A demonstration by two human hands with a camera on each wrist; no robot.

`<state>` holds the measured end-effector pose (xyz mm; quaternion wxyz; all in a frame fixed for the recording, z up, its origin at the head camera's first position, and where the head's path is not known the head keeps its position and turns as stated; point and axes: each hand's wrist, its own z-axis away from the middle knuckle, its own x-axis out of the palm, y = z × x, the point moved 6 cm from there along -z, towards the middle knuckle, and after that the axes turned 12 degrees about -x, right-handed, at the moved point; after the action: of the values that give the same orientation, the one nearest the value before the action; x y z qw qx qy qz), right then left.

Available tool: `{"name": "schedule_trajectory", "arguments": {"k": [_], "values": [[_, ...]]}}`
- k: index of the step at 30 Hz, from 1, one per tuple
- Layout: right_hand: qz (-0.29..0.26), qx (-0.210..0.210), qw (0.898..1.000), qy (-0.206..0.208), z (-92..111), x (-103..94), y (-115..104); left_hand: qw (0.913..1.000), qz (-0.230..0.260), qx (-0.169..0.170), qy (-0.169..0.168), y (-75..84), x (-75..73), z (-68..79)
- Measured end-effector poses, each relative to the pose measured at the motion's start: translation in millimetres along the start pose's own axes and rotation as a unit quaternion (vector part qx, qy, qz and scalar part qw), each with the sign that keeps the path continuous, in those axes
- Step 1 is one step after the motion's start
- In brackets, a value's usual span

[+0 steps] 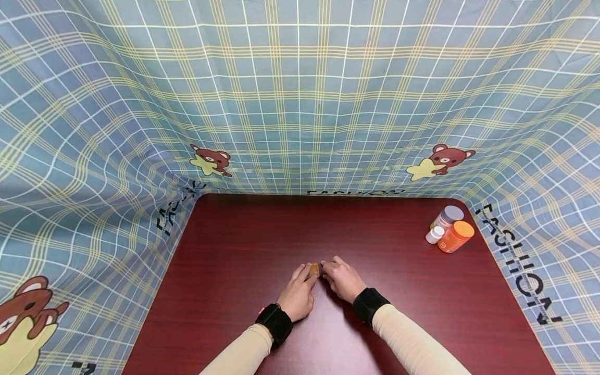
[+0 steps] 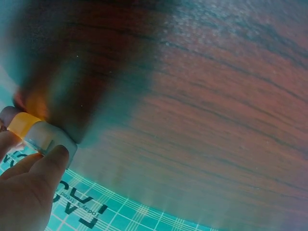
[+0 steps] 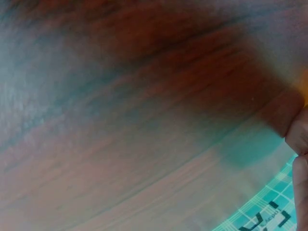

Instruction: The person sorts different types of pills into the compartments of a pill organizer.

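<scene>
Near the middle of the table, a small bottle-like thing lies between both hands. In the left wrist view it has a pale grey body, a yellow band and a dark end. My left hand pinches the pale body between fingers and thumb. Opposite it, my right hand has its curled fingertips on the dark end, which shows brown at the edge of the right wrist view. Fingers hide part of the thing.
Toward the table's right back corner stand an orange jar, a jar with a grey lid and a small white bottle, close together. Checked cloth hangs behind and beside the dark red table.
</scene>
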<state>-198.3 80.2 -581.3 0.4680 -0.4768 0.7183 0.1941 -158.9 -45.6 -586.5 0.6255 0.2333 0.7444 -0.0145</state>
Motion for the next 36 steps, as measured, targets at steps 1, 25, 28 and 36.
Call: {"name": "schedule_trajectory", "arguments": {"k": [1, 25, 28, 36], "values": [[-0.002, 0.000, 1.000, 0.000, -0.1, -0.1, -0.1, 1.0000, 0.001, 0.000, 0.000, 0.2, -0.4, 0.4], [0.011, 0.040, 0.997, 0.059, -20.1, -12.4, 18.6, 1.0000, -0.003, 0.000, 0.007, 0.1, -1.3, 0.5], [0.039, 0.064, 0.995, 0.061, -23.7, -12.0, 23.2, 1.0000, -0.003, 0.001, 0.006, 0.2, -1.6, 0.8], [0.076, 0.131, 0.988, 0.023, -28.6, -5.6, 32.5, 0.9999, -0.011, 0.003, 0.004, -1.7, 0.4, 1.5]]}}
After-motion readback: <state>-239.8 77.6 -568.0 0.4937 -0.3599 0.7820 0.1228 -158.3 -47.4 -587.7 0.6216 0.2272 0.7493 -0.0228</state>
